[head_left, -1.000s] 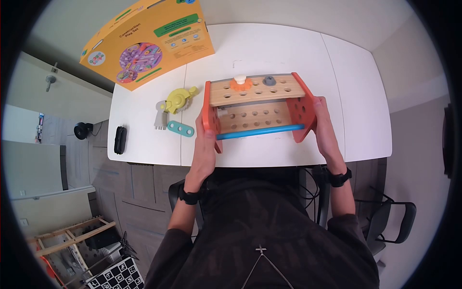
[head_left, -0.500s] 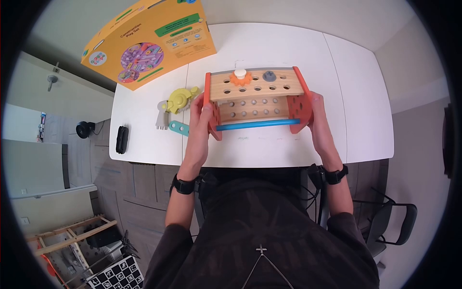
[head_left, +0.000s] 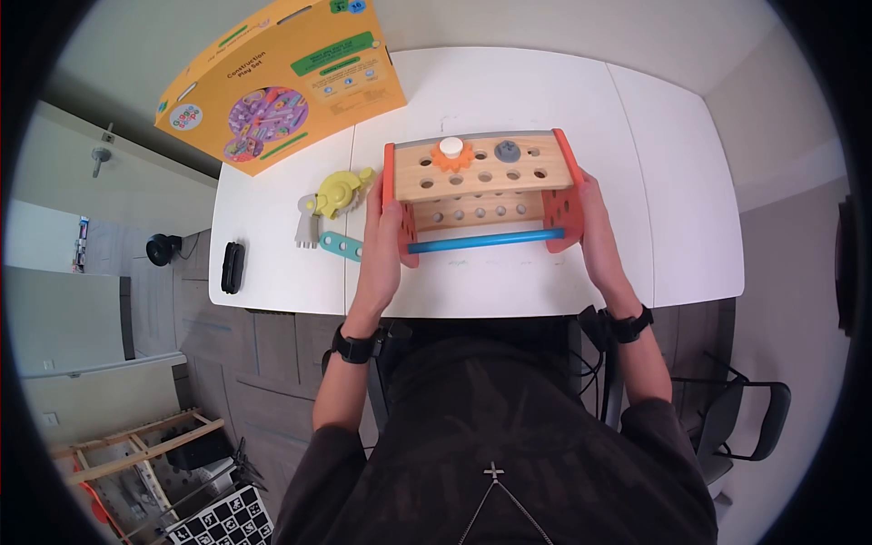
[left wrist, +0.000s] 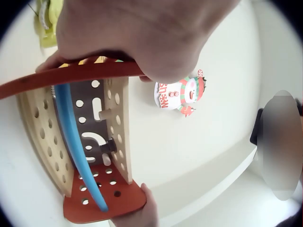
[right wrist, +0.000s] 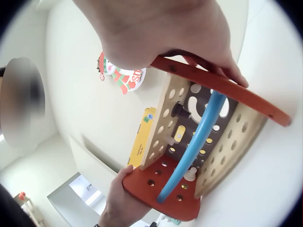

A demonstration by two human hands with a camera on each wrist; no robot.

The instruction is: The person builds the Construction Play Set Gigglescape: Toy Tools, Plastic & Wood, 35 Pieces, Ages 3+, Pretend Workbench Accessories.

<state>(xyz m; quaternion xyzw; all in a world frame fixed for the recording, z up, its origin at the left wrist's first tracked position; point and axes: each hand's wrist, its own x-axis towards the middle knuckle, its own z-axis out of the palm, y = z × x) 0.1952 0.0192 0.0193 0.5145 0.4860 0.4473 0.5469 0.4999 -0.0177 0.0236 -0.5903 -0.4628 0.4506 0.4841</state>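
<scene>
A toy workbench with a perforated wooden top (head_left: 472,168), red side panels and a blue rod (head_left: 486,241) is held between both hands. The left hand (head_left: 380,259) grips the left red panel; the right hand (head_left: 604,241) grips the right one. On the top sit an orange gear (head_left: 463,162) with a white knob (head_left: 451,145) and a grey screw head (head_left: 507,152). In the left wrist view, fingers (left wrist: 52,61) curl over the red panel (left wrist: 75,73). The right wrist view shows screw shafts (right wrist: 180,111) inside the bench.
Left of the bench on the white table (head_left: 509,91) lie a yellow-green toy saw (head_left: 341,193), a grey toy piece (head_left: 307,222) and a teal strip (head_left: 338,244). A black case (head_left: 232,267) is near the left edge. A yellow box (head_left: 336,100) stands at the back left.
Over the last second the bench has tilted, its blue rod shifting up and away from the person. The left hand has moved higher along its panel, partly covering the teal strip's end.
</scene>
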